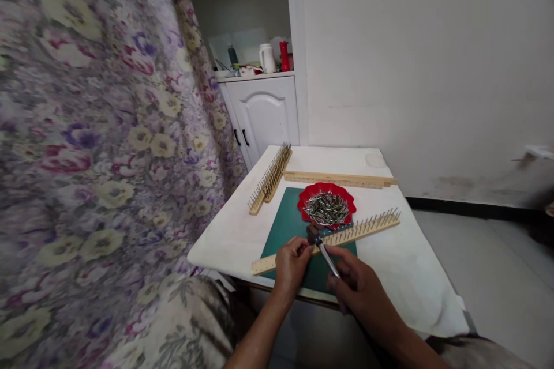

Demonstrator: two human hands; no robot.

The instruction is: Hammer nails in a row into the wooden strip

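My right hand [357, 285] is wrapped around a hammer [328, 258] with a shiny metal shaft; its dark head is over the wooden strip by my left fingertips. My left hand [293, 265] rests on the strip with thumb and fingers pinched together; what they hold is too small or hidden to make out. The pale wooden strip [264, 266] lies slanted across a green mat [281, 230]. Rows of upright nails [367, 225] stand along its right part, and small dots mark its left end. Just beyond, a red scalloped dish [305, 190] holds a heap of loose nails [328, 209].
Strips studded with upright nails [272, 176] lie at the table's left back. More wooden strips [341, 179] lie across behind the dish. A white cloth [234, 230] covers the table. A floral curtain [108, 127] hangs left, and a white cabinet [268, 109] stands behind.
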